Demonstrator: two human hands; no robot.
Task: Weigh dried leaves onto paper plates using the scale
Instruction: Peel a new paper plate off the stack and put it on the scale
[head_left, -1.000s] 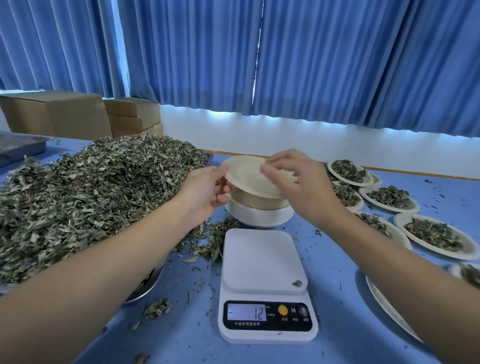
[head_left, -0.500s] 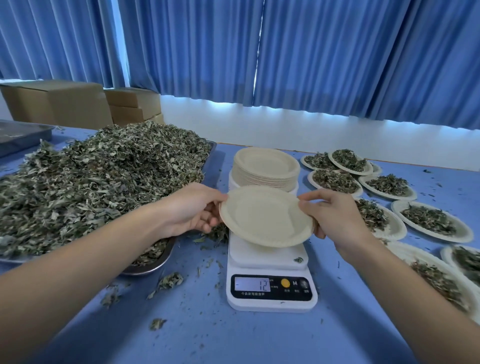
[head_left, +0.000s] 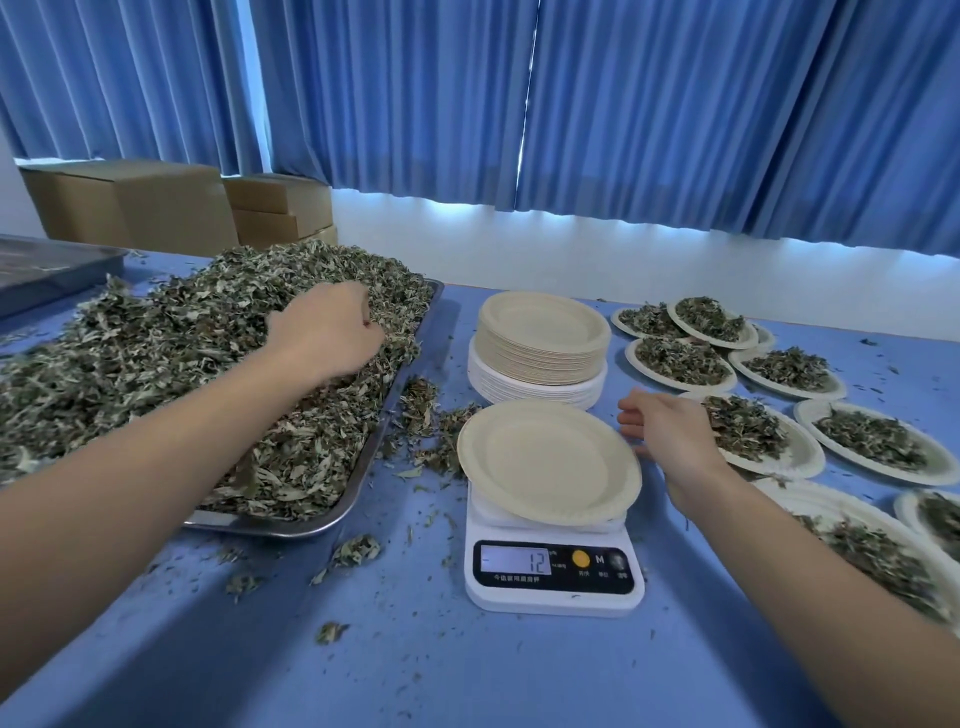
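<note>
While my left hand (head_left: 324, 332) is dug into the pile of dried leaves (head_left: 156, 364), with its fingers curled round a bunch, my right hand (head_left: 670, 434) hangs loose and open. It is just beside the empty plate (head_left: 548, 462). I cannot tell if a fingertip touches the rim. The plate sits on the scale (head_left: 553, 571), between my hands and closer to the right one.

Some things could go wrong. The plate is wider than the scale and sticks out over its sides. If I drop my bunch near one edge, I think it could tip and spill. If my right hand leans on the rim, the number will be wrong. The little screen shows 12 with no leaves on the plate, so I may have to think about that number when I weigh.

The leaves are light and crumbly. Bits could fall on the desk (head_left: 415, 649) as I carry them from my left hand's side to the plate. The full plates (head_left: 748, 431) lie just past and under my right arm, so I could bump them.
</note>
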